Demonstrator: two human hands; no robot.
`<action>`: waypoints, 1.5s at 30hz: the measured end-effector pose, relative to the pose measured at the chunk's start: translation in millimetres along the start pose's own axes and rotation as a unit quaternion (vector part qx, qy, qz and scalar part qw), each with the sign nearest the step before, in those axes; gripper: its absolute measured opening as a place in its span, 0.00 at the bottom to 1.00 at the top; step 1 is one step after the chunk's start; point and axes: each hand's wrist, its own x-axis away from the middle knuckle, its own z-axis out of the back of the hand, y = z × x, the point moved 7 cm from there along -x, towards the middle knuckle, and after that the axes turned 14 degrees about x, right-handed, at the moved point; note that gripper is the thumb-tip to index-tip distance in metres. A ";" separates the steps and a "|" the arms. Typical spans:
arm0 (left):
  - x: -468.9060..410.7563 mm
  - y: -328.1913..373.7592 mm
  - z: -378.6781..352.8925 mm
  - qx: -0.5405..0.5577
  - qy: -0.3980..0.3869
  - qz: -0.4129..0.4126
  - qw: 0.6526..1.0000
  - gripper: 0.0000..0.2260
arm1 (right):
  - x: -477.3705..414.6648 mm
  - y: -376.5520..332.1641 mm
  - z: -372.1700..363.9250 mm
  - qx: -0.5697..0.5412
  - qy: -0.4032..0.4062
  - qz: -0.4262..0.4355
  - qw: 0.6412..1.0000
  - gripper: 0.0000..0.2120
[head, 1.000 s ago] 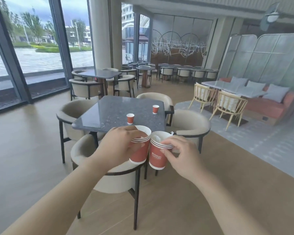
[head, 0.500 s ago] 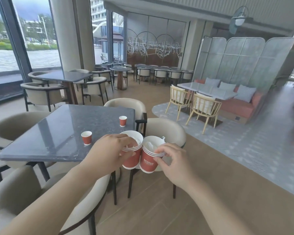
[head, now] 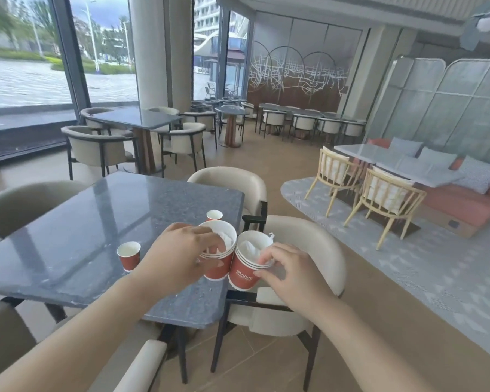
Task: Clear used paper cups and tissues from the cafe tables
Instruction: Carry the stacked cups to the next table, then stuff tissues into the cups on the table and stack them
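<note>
The left hand (head: 178, 256) curls round a stack of red cups (head: 218, 268) with crumpled tissue (head: 227, 238) inside. The right hand (head: 289, 270) pinches the rim of a second stack (head: 241, 277), also tissue-filled and touching the first. Both hang at the table (head: 96, 222) edge. A small cup (head: 129, 256) stands just left of the left hand, another small cup (head: 214, 215) just beyond it.

The only print that can be read is on the side of the red paper cup (head: 242, 275) held in the right hand (head: 294, 275): white lettering that looks like "Hilton", with a smaller line beneath it too blurred to make out.
</note>
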 end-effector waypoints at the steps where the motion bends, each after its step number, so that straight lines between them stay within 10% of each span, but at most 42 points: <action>1: -8.4 -12.2 -5.6 -0.001 0.001 0.013 1.000 0.07 | -12.6 9.0 -6.9 -0.004 -0.001 0.003 1.000 0.06; 29: -9.6 -295.3 -172.5 -0.048 -0.035 0.448 0.892 0.03 | -231.1 105.8 -362.5 -0.087 -0.319 0.210 0.920 0.08; 45: 45.9 -354.5 -185.4 -0.054 -0.086 0.471 0.876 0.09 | -229.6 72.1 -435.1 -0.012 -0.343 0.227 0.912 0.04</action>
